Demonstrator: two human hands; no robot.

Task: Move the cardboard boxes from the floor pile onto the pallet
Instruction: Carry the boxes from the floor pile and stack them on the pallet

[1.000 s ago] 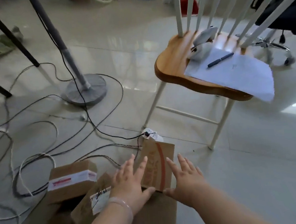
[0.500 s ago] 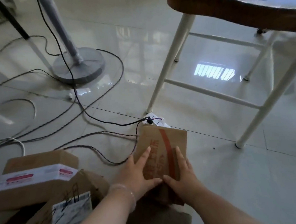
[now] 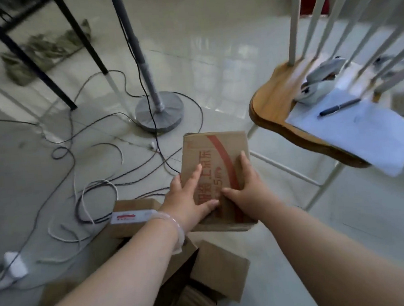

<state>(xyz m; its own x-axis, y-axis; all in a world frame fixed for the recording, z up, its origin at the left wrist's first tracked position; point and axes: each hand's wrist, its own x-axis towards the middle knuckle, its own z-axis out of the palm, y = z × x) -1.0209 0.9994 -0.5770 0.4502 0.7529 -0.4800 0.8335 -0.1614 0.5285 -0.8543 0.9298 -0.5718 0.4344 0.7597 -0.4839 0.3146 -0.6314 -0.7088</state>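
A flat cardboard box with red print [image 3: 216, 151] is lifted above the floor pile, held between both hands. My left hand [image 3: 187, 199] grips its left edge, thumb on top and fingers along the side. My right hand [image 3: 246, 188] grips its right side, thumb across the printed face. Below lies the pile: a box with a red-and-white label [image 3: 131, 217] at the left and a plain brown box [image 3: 218, 268] in front. No pallet is in view.
A wooden chair [image 3: 272, 107] with white legs stands at the right, carrying paper [image 3: 362, 132] and a pen. A grey stand base [image 3: 160, 115] sits ahead, with several cables [image 3: 81, 147] strewn across the tiled floor. Black table legs rise at the upper left.
Both hands closed on the red-printed box and raised it off the pile. The view has lifted, so the chair seat shows again.
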